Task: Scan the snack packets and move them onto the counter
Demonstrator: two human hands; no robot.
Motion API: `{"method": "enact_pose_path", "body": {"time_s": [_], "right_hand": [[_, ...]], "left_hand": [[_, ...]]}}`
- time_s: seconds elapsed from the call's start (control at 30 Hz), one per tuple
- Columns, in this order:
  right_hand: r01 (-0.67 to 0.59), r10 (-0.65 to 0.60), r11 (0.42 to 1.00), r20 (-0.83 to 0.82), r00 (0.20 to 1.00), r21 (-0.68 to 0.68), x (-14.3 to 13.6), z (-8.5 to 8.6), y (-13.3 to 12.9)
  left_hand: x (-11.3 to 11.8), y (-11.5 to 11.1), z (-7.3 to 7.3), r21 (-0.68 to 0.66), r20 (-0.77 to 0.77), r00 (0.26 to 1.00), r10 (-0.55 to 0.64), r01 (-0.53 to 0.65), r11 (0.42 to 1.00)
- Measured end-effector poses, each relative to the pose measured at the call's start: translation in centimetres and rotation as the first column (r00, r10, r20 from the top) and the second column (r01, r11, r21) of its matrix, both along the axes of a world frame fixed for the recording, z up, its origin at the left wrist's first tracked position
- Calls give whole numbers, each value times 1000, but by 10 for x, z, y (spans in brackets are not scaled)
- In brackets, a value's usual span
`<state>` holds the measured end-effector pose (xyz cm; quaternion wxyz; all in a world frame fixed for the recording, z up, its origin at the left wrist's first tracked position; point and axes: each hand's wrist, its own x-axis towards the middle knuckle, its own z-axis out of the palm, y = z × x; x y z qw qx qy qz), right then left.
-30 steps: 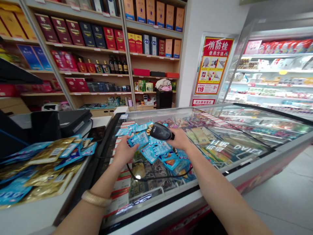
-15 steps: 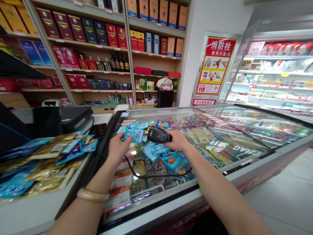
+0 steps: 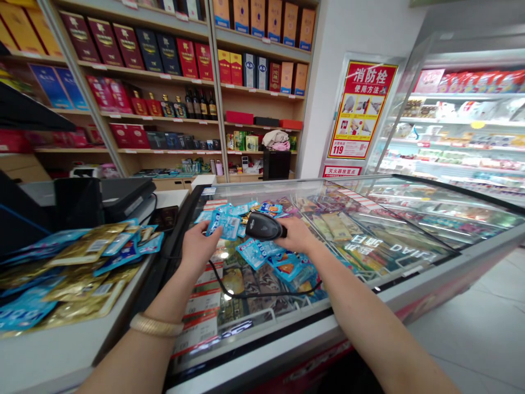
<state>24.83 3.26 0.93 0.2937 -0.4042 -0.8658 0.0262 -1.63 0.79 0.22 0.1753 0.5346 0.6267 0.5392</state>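
Observation:
Between the thumb and fingers of my left hand (image 3: 199, 242) is a blue snack packet (image 3: 225, 224), its printed label side turned up. My right hand (image 3: 296, 235) is wrapped round a black barcode scanner (image 3: 263, 225), whose head points left at that packet. The scanner's cable (image 3: 262, 297) loops over the glass below both hands. More blue packets (image 3: 252, 253) lie loose on the glass top of the chest freezer (image 3: 246, 350), under and around the scanner. The scanner's grip is mostly hidden by my right hand.
On the white counter (image 3: 82, 350) at left lies a heap of gold and blue packets (image 3: 77, 257). Behind it are a black machine (image 3: 127, 194) and a dark phone-like object (image 3: 166, 218). Shelves of boxes (image 3: 150, 52) stand at the back, a lit fridge (image 3: 463, 126) at right.
Almost nothing differs. The scanner and my right hand have shifted very slightly left; my left hand keeps the packet in the same place.

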Motion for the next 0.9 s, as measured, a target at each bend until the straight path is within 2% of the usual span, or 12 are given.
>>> {"method": "enact_pose_path", "body": {"time_s": [0.3,0.4,0.47,0.57,0.67,0.77,0.9], "right_hand": [[-11,11,1000,-42,999,-3,1,-1,0],[-14,15,1000,-77,997,11,3,-4,2],[-18,20,1000,-97,995,18,5,-7,4],[-37,39,999,-124,992,25,7,-9,5],[-26,32,998,-129,991,51,7,-10,5],[-27,34,998,-133,990,51,6,-10,4],[-34,41,998,-151,988,44,6,-9,3]], "left_hand": [[1,-1,-1,4,21,1000,-16,16,1000],[-2,0,2,35,17,1000,21,-21,999],[-11,0,9,98,44,996,83,-87,991],[-38,-8,25,212,58,976,212,-219,952],[-76,-28,44,275,-94,921,379,-342,898],[-118,-52,59,204,-299,807,509,-467,860],[-160,-70,66,78,-487,687,539,-581,810]]}}
